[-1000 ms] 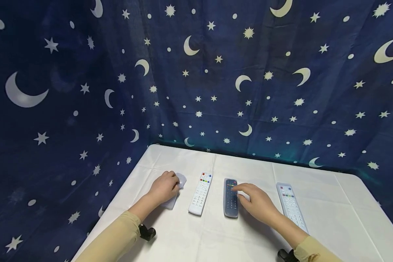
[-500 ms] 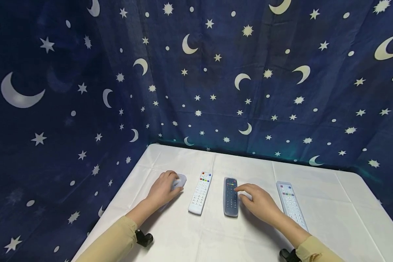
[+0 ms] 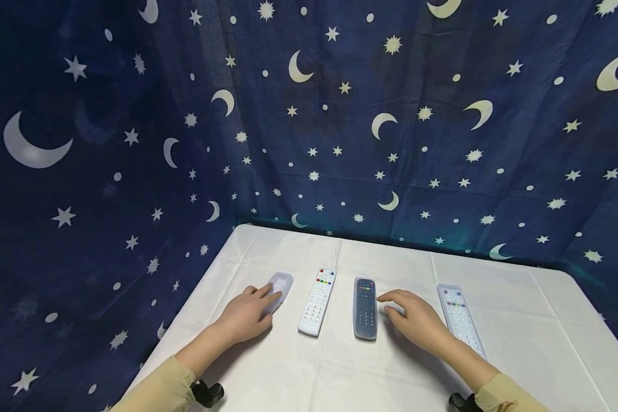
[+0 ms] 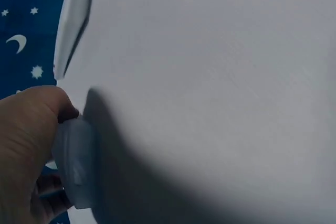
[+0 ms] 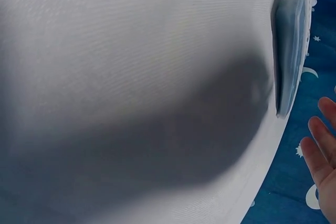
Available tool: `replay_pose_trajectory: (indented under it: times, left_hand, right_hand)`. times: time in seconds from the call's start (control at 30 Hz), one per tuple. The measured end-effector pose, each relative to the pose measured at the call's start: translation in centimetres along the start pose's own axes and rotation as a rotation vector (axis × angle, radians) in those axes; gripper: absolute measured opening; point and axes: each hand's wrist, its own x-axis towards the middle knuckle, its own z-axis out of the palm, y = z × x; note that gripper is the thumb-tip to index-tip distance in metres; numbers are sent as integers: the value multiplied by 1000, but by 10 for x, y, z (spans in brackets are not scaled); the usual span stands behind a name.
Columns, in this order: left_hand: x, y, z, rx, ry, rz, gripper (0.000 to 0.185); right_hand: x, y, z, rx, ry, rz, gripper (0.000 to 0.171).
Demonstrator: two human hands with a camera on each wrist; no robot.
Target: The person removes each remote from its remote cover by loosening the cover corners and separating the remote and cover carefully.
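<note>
My left grip (image 3: 244, 317) is loose, fingers stretched out and laid on a pale see-through cover (image 3: 284, 281), left of centre in the lower half of the frame; nothing's clenched. My right grip (image 3: 414, 320) is relaxed too, holding nothing, fingertips right beside the dark remote (image 3: 365, 309) just right of centre; can't tell if they touch.

I'd guess the cover is super light, soft and bendy, maybe a bit slick, so I'd pinch it by the long edges. The dark remote, in its clear skin, should be light but stiff; I'd go across its middle, thumb one side, fingers the other. Neither seems fragile.

Count: one cover with my fingers on it, three remotes: that dark one, one bare white remote (image 3: 317, 303) near centre, one covered white remote (image 3: 458, 312) lower right, partly behind my arm. One white bench (image 3: 340, 377), starry curtain (image 3: 340, 131) filling the top.
</note>
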Motion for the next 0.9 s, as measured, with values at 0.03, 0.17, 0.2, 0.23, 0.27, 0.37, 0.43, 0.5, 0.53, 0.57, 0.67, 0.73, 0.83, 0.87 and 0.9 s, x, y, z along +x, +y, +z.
replay_pose_trajectory:
  times: [0.03,0.17,0.2,0.23,0.27,0.37,0.43,0.5,0.53,0.57,0.67,0.73,0.83,0.87,0.9]
  left_hand:
    - [2,2,0,5,-11,-10,54]
    - [10,9,-5,10,-110,-80,56]
    - [12,11,-7,9,-140,-99,57]
    - [14,13,-10,6,-168,-116,57]
    - [15,14,-12,1,-198,-133,59]
    - [19,18,-20,-31,-295,-173,67]
    - [21,20,-23,-64,-365,-190,78]
    - [21,21,-27,-110,-423,-207,88]
    - [21,22,-28,-135,-445,-214,92]
    - [20,22,-29,-161,-457,-218,94]
    - [17,20,-28,-233,-415,-230,87]
    - [14,19,-25,-281,-335,-229,75]
    - [13,15,-20,-330,-191,-201,59]
    - [13,13,-18,-345,-154,-192,55]
    - [13,12,-17,-359,-124,-183,53]
  right_hand:
    - [-1,0,0,2,-2,3,22]
    - [-2,2,0,13,-15,13,20]
    - [-3,2,0,11,-16,9,20]
    - [-3,2,0,11,-15,10,20]
    - [-4,3,0,9,-13,5,20]
    - [-6,6,-1,5,-9,7,19]
    - [-7,7,-2,5,-8,10,19]
    - [-7,8,-2,11,-12,9,19]
    - [-8,8,-2,13,-14,6,19]
    - [-8,8,-2,17,-18,4,19]
    - [-9,8,-1,20,-30,5,20]
    - [-10,8,0,15,-32,8,20]
    - [-10,9,2,20,-28,7,20]
    - [-10,9,2,22,-26,5,20]
    - [-10,9,3,24,-27,3,19]
